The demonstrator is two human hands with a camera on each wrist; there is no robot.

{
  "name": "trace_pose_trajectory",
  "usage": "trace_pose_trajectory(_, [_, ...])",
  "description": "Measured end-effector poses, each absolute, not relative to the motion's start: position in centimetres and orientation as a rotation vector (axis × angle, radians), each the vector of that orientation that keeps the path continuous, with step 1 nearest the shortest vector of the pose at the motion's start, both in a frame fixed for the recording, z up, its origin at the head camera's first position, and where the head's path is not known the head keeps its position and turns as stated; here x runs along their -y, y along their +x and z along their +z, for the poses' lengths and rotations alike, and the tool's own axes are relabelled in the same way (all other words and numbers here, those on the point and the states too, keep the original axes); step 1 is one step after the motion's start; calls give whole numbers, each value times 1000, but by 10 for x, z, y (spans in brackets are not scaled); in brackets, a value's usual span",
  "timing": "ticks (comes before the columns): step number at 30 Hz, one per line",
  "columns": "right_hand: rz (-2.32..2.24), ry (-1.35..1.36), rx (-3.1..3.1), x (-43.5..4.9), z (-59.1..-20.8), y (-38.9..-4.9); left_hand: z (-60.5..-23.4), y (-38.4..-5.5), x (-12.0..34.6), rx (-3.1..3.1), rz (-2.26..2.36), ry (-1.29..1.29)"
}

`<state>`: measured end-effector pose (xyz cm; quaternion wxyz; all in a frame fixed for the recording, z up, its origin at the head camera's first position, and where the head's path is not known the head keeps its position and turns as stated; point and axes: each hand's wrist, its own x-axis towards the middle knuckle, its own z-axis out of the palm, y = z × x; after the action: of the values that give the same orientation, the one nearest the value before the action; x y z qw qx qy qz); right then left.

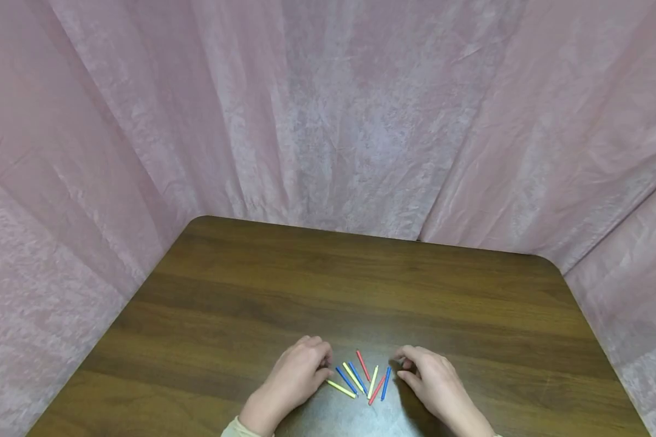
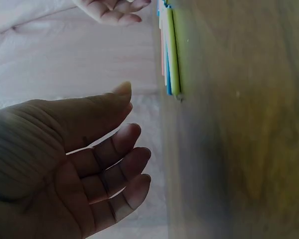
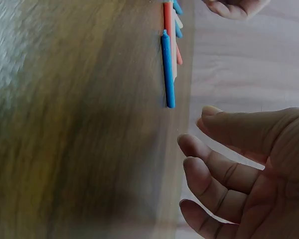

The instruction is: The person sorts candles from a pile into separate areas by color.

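Several thin coloured sticks that look like small candles, with narrow wick-like tips, lie loosely fanned on the table. A yellow candle (image 1: 341, 389) is outermost on the left, a red candle (image 1: 363, 365) reaches farthest back, and a blue candle (image 1: 387, 383) lies outermost on the right. My left hand (image 1: 297, 370) is beside the yellow candle, its fingers loosely bent and holding nothing in the left wrist view. On the other side, my right hand (image 1: 432, 376) hovers just right of the blue candle (image 3: 168, 69). Its fingers are relaxed, with a gap between thumb and fingertips.
The brown wood-grain table (image 1: 328, 285) extends behind and to both sides of the candles. Its far corners are rounded. Pink velvet-like curtains (image 1: 355, 121) hang around the back and sides, close to the table's edges.
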<state>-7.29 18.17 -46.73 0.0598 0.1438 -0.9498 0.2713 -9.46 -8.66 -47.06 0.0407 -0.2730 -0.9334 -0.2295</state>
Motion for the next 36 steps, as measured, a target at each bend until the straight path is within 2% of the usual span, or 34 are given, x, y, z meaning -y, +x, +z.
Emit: trace_pose_trajectory(36, [714,615,2973,-181,-477,-87,-476,-91,75,2857,-689,-874])
